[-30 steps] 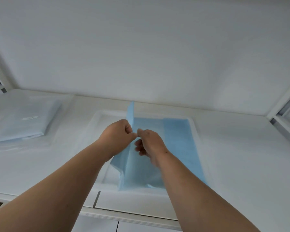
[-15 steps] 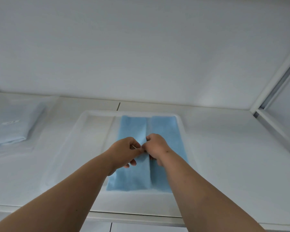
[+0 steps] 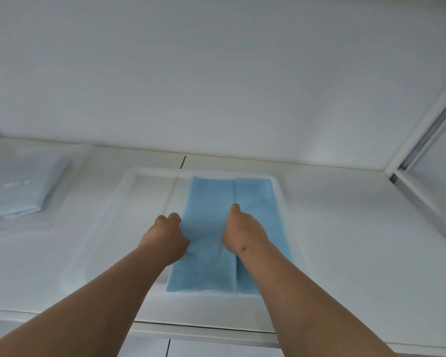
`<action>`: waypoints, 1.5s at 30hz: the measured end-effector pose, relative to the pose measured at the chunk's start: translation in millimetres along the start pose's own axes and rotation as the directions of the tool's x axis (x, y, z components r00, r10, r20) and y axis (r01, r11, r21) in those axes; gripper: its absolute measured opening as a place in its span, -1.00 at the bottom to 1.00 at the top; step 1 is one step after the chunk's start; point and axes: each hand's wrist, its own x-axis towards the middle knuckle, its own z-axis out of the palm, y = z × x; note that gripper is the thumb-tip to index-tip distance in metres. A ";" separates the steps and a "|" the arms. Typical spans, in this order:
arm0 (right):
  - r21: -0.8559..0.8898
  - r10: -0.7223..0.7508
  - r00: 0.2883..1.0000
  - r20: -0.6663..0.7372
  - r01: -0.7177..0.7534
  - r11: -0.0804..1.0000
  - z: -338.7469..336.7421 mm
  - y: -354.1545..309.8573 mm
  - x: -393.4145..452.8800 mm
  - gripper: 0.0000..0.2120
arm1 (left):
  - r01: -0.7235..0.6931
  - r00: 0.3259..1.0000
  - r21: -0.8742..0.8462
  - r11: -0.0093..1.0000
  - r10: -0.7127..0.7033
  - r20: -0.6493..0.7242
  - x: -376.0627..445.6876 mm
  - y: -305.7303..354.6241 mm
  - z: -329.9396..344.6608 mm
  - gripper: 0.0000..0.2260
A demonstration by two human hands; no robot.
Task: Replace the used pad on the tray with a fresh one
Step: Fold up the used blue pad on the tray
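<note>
A blue pad (image 3: 209, 202) lies partly unfolded in the white tray (image 3: 150, 174), covering its middle and right side, with a crease running lengthwise. My left hand (image 3: 165, 235) grips the pad's left edge with curled fingers. My right hand (image 3: 242, 233) rests on the pad at the crease, thumb pointing along the fold and fingers tucked under the hand, out of sight. The tray's left part shows bare white floor.
A clear bag of folded pale blue pads (image 3: 18, 191) lies on the white counter (image 3: 345, 228) to the left of the tray. A white wall rises close behind. A window frame (image 3: 422, 140) stands at the right.
My hands were pinching the pad together at its middle. They have moved apart, the left hand drawing a fold leftward, and the pad now lies wider and flatter in the tray.
</note>
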 end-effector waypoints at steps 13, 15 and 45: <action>-0.010 -0.048 0.996 0.076 0.049 0.999 1.2 5.4 -3.2 -0.64 | 0.042 0.998 0.045 0.998 -0.044 0.045 16.1 -6.7 4.0 -0.90; 0.020 -0.052 0.994 0.095 0.050 0.999 0.6 6.3 -3.3 -0.64 | 0.087 0.995 -0.030 0.996 -0.085 0.051 20.2 -10.7 5.8 -0.90; 0.505 0.013 0.997 0.071 -0.047 0.862 -16.3 14.4 12.9 -0.76 | 0.321 0.943 -0.885 0.338 -0.033 0.330 1.6 26.7 -32.2 -0.84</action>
